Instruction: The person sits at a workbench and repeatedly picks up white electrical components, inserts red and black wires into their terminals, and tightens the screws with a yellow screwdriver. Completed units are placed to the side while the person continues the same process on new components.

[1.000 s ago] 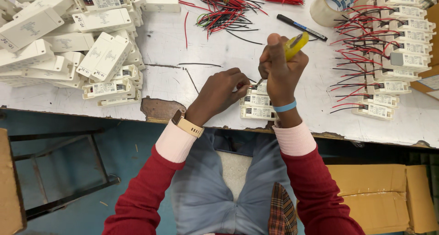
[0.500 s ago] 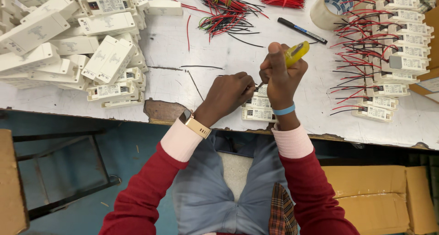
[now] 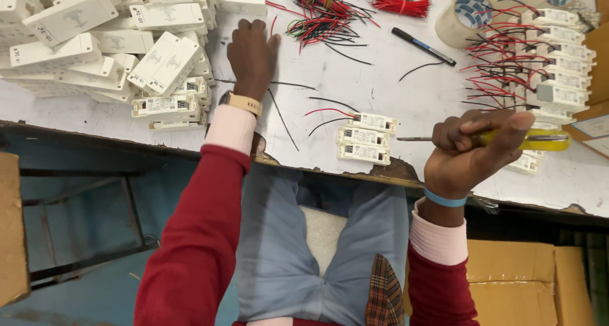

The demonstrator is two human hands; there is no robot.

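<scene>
Our left hand (image 3: 252, 53) lies flat on the bench (image 3: 380, 85), fingers spread, just below the wire pile (image 3: 323, 12). Our right hand (image 3: 469, 154) grips the yellow screwdriver (image 3: 507, 139), lying sideways.

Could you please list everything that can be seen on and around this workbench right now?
White plastic modules: a large pile, white, left end of the table.
Modules near the table edge: three, white, between the hands.
Wired modules: a stack, white with red and black wires, right side.
Loose wires: a bundle, red and black, top centre.
Pen: one, black, right of the wires.
Tape roll: one, pale, top right.
Table: one, white, worn front edge.
Cardboard box: one, brown, lower right.
Screwdriver: one, yellow handle, in the right hand.
Left hand: flat on the table beside the pile.
Right hand: gripping the screwdriver.
</scene>
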